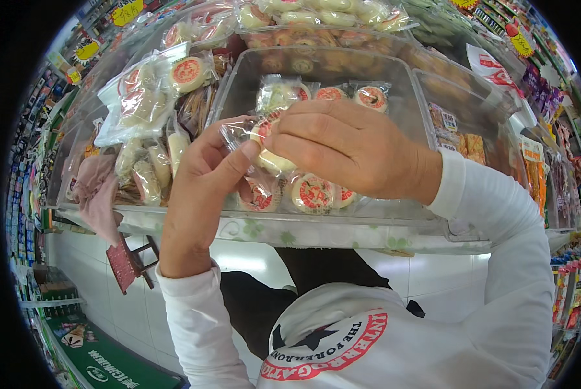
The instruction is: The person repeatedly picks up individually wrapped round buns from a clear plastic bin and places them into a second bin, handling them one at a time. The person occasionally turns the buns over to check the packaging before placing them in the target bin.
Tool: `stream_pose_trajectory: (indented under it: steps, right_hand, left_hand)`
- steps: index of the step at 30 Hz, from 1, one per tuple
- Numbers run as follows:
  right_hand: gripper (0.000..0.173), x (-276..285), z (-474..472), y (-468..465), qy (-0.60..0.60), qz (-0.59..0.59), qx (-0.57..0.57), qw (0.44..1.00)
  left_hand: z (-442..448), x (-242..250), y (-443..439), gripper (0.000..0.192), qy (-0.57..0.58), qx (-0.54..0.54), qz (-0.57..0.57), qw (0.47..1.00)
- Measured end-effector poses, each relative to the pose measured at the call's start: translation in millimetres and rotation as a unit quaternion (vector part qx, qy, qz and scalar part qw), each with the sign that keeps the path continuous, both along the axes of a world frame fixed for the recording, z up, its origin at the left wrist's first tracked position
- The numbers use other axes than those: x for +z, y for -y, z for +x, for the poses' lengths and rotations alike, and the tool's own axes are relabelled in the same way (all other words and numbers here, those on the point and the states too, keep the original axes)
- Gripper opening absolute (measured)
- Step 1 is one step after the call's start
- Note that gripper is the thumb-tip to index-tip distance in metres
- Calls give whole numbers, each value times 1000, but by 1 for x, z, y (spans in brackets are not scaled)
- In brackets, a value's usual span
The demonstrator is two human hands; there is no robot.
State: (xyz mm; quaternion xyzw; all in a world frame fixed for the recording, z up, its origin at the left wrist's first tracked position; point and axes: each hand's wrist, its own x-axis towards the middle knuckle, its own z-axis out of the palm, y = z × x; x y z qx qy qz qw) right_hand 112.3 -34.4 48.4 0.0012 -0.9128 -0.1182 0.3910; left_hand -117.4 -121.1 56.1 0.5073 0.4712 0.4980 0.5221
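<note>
A round pale pastry point(274, 159) with a red stamp, in a transparent wrapper, is held up over a see-through plastic bin point(232, 97). My left hand point(212, 160) pinches the wrapper and the pastry's left edge between thumb and fingers. From the right, my right hand point(339, 141) grips the top of the same pastry; its fingertips are partly hidden. Below my hands, more wrapped pastries lie along the bin's front, among them a red-stamped pastry point(314, 193). Behind my right hand, another stamped pastry point(371, 98) and a greenish wrapped pastry point(276, 95) lie further back.
To the left, a white plastic bag point(142, 102) of pastries rests on the neighbouring bin, beside a pink cloth point(96, 189) hanging over the edge. Packaged snacks point(465, 146) fill the right-hand bin. A red stool point(123, 267) stands on the tiled floor below the display's front edge.
</note>
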Motion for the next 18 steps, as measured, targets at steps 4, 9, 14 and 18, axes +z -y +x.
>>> stream_pose_trajectory:
  steps: [4,9,14,18]
  right_hand:
    - [60,-1,-2,-1,-1,-109,39,993]
    - [57,4,3,-3,-56,-281,-9,958]
    - [40,1,4,-9,23,-630,-12,776]
    - [43,-9,6,-23,52,-678,60,731]
  left_hand:
    - [0,-7,2,39,7,40,30,999]
    - [-1,-8,4,44,-20,27,23,999]
    - [5,-3,5,44,-60,7,14,998]
    - [4,-9,5,47,-38,-12,36,999]
